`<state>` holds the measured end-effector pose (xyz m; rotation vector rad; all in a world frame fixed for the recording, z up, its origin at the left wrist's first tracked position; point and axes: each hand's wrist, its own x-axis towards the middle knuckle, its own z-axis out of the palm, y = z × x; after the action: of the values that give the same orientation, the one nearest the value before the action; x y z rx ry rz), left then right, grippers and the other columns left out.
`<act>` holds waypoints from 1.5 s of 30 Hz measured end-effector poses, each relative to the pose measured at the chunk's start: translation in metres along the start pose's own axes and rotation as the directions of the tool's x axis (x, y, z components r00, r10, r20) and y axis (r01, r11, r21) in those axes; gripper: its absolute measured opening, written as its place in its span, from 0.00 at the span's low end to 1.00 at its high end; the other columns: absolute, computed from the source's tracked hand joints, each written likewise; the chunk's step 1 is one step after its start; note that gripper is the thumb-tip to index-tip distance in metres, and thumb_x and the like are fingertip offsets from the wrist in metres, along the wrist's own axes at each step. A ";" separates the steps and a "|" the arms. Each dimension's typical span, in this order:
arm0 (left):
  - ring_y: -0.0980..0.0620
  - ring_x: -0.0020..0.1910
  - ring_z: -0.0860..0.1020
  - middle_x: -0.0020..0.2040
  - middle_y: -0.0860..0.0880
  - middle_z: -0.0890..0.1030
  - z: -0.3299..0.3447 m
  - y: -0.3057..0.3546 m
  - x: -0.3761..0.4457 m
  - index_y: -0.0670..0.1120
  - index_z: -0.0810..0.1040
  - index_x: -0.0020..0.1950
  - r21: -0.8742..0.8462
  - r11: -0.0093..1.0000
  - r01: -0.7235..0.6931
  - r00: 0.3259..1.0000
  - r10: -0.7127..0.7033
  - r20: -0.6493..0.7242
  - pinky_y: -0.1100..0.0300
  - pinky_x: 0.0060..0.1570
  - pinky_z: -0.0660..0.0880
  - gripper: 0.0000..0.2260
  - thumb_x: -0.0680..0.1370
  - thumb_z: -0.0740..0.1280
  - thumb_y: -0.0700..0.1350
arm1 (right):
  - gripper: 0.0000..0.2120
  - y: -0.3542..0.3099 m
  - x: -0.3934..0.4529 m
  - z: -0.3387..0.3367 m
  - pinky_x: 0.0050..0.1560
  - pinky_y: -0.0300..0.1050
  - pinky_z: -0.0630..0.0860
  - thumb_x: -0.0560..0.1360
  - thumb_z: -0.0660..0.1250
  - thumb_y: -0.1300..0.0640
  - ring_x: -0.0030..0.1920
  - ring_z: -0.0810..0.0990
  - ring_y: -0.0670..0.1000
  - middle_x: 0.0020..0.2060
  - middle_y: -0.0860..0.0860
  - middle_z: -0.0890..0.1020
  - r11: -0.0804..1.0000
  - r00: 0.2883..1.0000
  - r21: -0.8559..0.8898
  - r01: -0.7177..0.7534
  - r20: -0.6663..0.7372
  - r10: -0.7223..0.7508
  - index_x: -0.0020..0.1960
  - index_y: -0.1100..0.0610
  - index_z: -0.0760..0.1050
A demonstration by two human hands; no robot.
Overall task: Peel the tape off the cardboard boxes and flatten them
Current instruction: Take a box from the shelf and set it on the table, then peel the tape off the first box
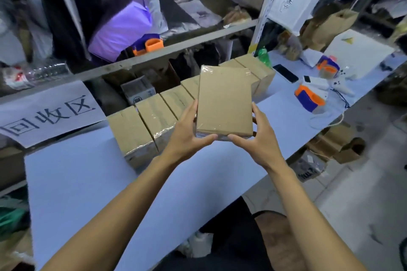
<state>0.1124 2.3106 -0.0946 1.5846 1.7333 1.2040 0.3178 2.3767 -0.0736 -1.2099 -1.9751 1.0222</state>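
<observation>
I hold a taped brown cardboard box (224, 103) up above the table, its broad face toward me. My left hand (189, 132) grips its left edge and lower corner, thumb along the bottom. My right hand (256, 136) grips the right edge and lower corner in the same way. Clear tape shines along the box's top and bottom edges. Behind it, a row of several taped cardboard boxes (154, 121) stands side by side on the pale blue table (88, 182).
A white paper sign (50, 112) with large characters lies at the table's back left. Orange-and-blue tape dispensers (309, 99), a phone (285, 73) and a green bottle (264, 57) sit at the right. Cluttered metal shelves rise behind. More boxes lie on the floor at right.
</observation>
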 end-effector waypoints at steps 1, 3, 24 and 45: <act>0.51 0.74 0.67 0.77 0.50 0.66 -0.007 -0.004 0.008 0.47 0.58 0.80 0.014 1.000 0.010 0.999 -0.009 -0.032 0.48 0.72 0.68 0.47 0.68 0.73 0.62 | 0.50 -0.001 0.017 0.005 0.68 0.45 0.70 0.64 0.77 0.38 0.68 0.67 0.40 0.70 0.40 0.68 1.000 0.999 0.005 0.022 0.027 -0.022 0.79 0.47 0.56; 0.51 0.73 0.68 0.74 0.54 0.65 -0.022 -0.011 0.023 0.49 0.57 0.79 0.036 0.998 0.042 0.994 -0.038 -0.107 0.51 0.72 0.67 0.47 0.66 0.72 0.63 | 0.50 -0.003 0.054 0.018 0.69 0.50 0.71 0.64 0.79 0.42 0.69 0.68 0.42 0.70 0.41 0.69 0.998 0.994 0.019 0.063 0.090 -0.065 0.78 0.47 0.58; 0.52 0.77 0.62 0.79 0.47 0.61 0.052 -0.059 0.099 0.42 0.56 0.81 0.241 0.920 0.310 0.759 -0.087 -0.646 0.48 0.74 0.65 0.49 0.67 0.75 0.58 | 0.53 0.097 0.247 0.056 0.74 0.50 0.66 0.64 0.78 0.41 0.75 0.64 0.42 0.77 0.46 0.65 0.841 0.771 0.320 0.436 0.350 -0.532 0.80 0.53 0.54; 0.54 0.71 0.69 0.74 0.51 0.68 0.220 -0.027 -0.146 0.47 0.58 0.80 0.199 0.902 0.383 0.585 -0.070 -0.808 0.53 0.68 0.71 0.47 0.67 0.74 0.60 | 0.51 0.204 0.023 0.029 0.66 0.51 0.74 0.66 0.76 0.40 0.71 0.68 0.44 0.73 0.45 0.67 0.736 0.588 0.426 0.526 0.443 -0.677 0.80 0.54 0.55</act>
<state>0.3100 2.2328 -0.2536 0.9324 2.7620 1.6652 0.3766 2.4475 -0.2596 0.0126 -2.3478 1.2857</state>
